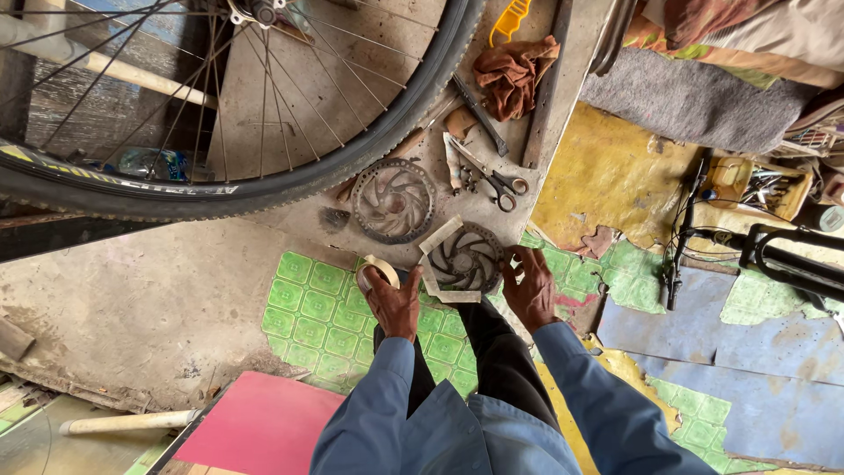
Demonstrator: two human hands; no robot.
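— While the disc rotor (466, 260) lies flat on the floor just beyond the knees, half-framed in pale strips of tape, what is each hand doing?

— The right hand (530, 288) rests on the rotor's right edge, fingers spread and pressing down on the rim. The left hand (393, 303) is closed around a roll of masking tape (376, 271), just left of the rotor.

— So which step does this look like?

— I'd judge it mid-wrap: tape strips already run around part of the rotor's outline, forming an angular border — the near and left sides are covered, the right less so. The next move probably calls for pulling a fresh length off the roll and laying it along the uncovered edge, with the right hand steadying the disc so it doesn't slide.

— What lies around it?

— A second rotor (393, 200), bare and rusty, sits just beyond on the concrete. Farther right are scissors (492, 179), a wrench (479, 113) and a brown rag (512, 75). A bicycle wheel (264, 189) arcs across the far left; green patterned flooring (321, 317) lies under the left hand.
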